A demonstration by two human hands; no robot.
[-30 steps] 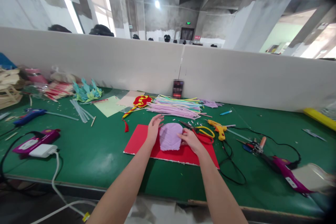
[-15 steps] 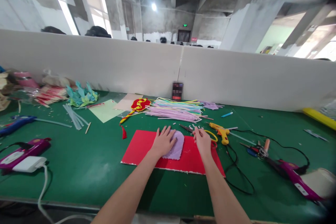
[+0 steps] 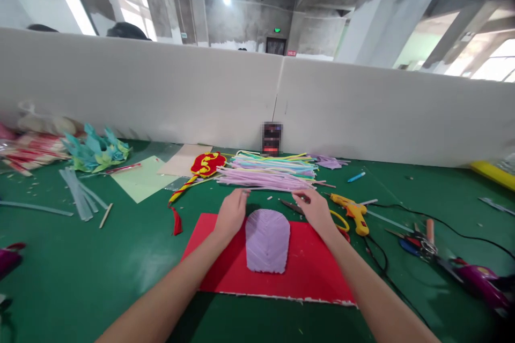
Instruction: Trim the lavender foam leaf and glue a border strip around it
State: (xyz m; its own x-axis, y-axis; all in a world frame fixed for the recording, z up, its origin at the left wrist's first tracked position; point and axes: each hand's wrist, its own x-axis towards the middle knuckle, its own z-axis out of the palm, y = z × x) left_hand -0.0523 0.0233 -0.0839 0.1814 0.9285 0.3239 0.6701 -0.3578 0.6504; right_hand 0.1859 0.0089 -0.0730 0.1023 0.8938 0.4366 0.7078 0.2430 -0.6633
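A single lilac pipe cleaner runs level between my two hands, just in front of a pile of pipe cleaners. My left hand pinches its left end, and the fingers of my right hand are closed at its right end. Below them, a lilac leaf-like panel of ribbed strips with a rounded top lies flat on a red board. Scissors with yellow and red handles lie partly hidden behind my right hand.
A yellow glue gun and pliers lie to the right. Leftward are a red-yellow tasselled ornament, green paper, glue sticks and a teal paper-like piece. A white partition closes off the back.
My left hand has lifted off the lilac panel and moved to the pile's front edge. Both hands now hold a pipe cleaner between them. The view has shifted a little.
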